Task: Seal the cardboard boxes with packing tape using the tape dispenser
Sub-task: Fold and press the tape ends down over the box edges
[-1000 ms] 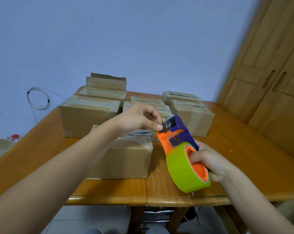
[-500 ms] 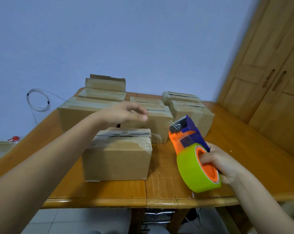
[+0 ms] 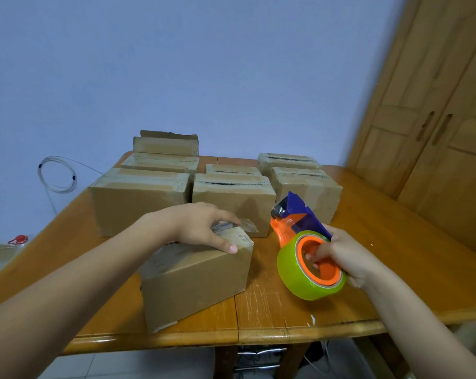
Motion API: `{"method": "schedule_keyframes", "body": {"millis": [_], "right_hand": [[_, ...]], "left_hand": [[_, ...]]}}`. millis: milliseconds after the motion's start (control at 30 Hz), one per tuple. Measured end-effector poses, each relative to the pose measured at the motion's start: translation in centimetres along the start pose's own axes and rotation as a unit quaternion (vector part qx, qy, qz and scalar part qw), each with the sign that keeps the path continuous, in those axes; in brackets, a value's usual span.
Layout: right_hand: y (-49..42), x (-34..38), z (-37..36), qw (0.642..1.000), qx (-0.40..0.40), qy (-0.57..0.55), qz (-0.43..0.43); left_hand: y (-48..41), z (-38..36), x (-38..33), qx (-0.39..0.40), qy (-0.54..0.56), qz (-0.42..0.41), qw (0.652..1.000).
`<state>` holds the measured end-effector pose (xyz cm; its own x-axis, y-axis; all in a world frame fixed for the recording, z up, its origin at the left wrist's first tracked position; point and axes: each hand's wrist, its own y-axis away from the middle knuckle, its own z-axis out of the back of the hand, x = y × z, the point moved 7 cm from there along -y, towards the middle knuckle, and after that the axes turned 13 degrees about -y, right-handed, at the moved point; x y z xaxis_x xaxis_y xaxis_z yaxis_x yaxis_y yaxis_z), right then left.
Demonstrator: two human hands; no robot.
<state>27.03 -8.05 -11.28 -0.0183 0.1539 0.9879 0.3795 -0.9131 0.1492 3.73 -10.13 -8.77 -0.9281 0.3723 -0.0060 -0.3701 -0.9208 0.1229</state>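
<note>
A small cardboard box [image 3: 195,280] sits near the table's front edge, turned at an angle. My left hand [image 3: 201,228] lies across its top, fingers over the far edge and thumb on the near side, gripping it. To its right my right hand [image 3: 346,258] holds the tape dispenser [image 3: 299,222], fingers curled inside the orange core of its green tape roll [image 3: 294,272]. The dispenser's purple and orange head points up and away, above the table, apart from the box.
Several more cardboard boxes [image 3: 141,198] stand in rows behind, one stacked at the back left. The wooden table [image 3: 409,258] has bare room at the right. A wooden wardrobe [image 3: 436,119] stands right; a coiled cable [image 3: 56,173] hangs on the left wall.
My left hand left the dispenser's head, came down onto the near box and turned it at an angle. The dispenser has shifted right and a little lower.
</note>
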Motion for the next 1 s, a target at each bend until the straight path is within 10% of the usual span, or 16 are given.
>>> {"method": "schedule_keyframes", "body": {"millis": [167, 400, 1000], "right_hand": [[0.1, 0.8, 0.4, 1.0, -0.007, 0.002, 0.008], [0.4, 0.9, 0.6, 1.0, 0.0, -0.002, 0.009], [0.3, 0.4, -0.5, 1.0, 0.003, -0.001, -0.001]], "left_hand": [[-0.1, 1.3, -1.1, -0.082, -0.146, -0.054, 0.984], [-0.6, 0.6, -2.4, -0.129, -0.068, -0.156, 0.977], [-3.1, -1.6, -2.7, -0.038, -0.08, -0.078, 0.993]]}}
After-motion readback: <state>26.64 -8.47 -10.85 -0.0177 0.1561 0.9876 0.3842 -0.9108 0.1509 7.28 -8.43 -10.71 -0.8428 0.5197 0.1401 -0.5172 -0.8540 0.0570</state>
